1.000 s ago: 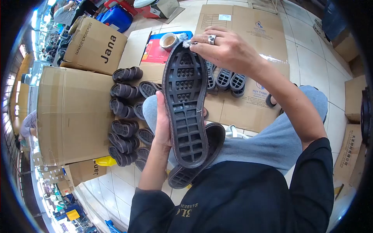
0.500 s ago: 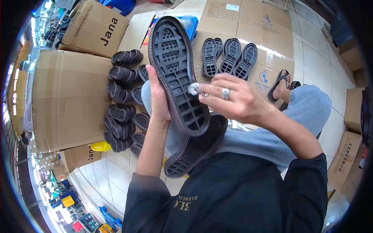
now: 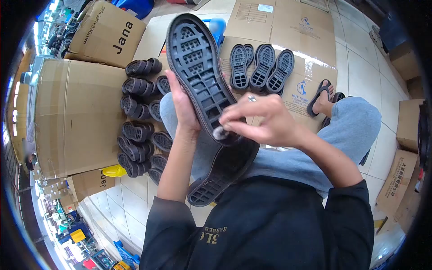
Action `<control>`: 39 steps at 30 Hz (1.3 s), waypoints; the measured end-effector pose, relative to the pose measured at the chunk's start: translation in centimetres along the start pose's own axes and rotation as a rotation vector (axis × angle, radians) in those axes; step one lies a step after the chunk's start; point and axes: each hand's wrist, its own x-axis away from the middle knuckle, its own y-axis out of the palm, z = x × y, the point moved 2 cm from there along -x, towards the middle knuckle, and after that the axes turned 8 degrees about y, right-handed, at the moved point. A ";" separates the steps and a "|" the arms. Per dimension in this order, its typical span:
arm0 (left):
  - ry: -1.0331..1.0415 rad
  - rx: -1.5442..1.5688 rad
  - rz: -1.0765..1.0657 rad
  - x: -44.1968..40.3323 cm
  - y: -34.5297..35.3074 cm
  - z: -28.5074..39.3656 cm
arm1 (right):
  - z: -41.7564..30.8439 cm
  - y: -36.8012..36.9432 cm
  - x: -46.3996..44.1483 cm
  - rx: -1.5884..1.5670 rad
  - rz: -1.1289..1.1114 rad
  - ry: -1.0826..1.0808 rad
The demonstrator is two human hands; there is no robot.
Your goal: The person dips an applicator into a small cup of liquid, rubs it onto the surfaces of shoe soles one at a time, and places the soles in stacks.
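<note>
My left hand [image 3: 183, 104] grips a dark shoe sole [image 3: 193, 65] along its edge, with the thumb on the near rim. The sole is tilted upright, and its studded and gridded side faces me. In my right hand [image 3: 265, 119] a small whitish wad [image 3: 220, 133] is pinched between thumb and fingertips. The wad is at the heel end of the sole; whether it is cloth or cotton I cannot tell. A ring shows on one right finger. Below the held sole, another dark sole [image 3: 209, 191] lies across my lap, partly covered.
Rows of dark soles [image 3: 137, 130] stand at the left beside a large cardboard box [image 3: 85, 119]. Several more soles [image 3: 264, 67] lie on flattened cardboard [image 3: 299, 33] ahead. A sandalled foot [image 3: 321, 103] is at the right. A yellow object [image 3: 114, 171] lies by the boxes.
My right hand has moved the wad down and slightly left, from the middle of the sole's grid to its heel end. The held sole has shifted slightly up and left.
</note>
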 end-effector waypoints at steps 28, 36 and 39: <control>-0.272 -0.057 -0.091 -7.0 -3.2 -2.4 | 4.8 -8.0 -5.4 -0.033 0.315 0.192; -0.491 -0.973 0.289 -23.6 -14.8 -9.9 | 8.1 -17.3 -0.8 -0.109 0.678 0.406; -0.360 -1.558 0.202 -25.8 -20.0 -16.3 | 7.8 -18.0 -1.2 -0.150 0.673 0.406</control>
